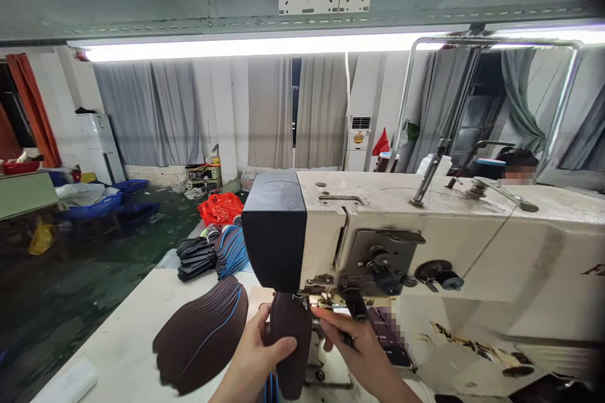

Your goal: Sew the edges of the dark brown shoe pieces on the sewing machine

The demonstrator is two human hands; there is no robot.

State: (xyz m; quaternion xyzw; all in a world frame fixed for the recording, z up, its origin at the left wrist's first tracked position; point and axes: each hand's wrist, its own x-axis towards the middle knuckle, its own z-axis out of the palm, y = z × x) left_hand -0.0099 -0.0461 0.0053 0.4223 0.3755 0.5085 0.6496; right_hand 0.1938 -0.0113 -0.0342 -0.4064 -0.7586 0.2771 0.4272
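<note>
A dark brown flat piece [292,352], rounded at its upper end like a cut shoe part, stands up under the head of a cream sewing machine [326,227]. My left hand [265,352] grips this piece from its left side, thumb across its face. My right hand [352,343] is beside the needle area, index finger stretched to the piece's right edge and the other fingers curled. A small dark object shows at those curled fingers, too hidden to name. To the left lies a fanned stack of brown pieces [203,334] with a blue line.
Farther back on the white table [127,321] are a black stack [196,258], blue-edged pieces [231,249] and a red plastic bag [220,208]. A dark control panel [390,334] sits right of my hands. Part of a person's head [518,160] shows behind the machine.
</note>
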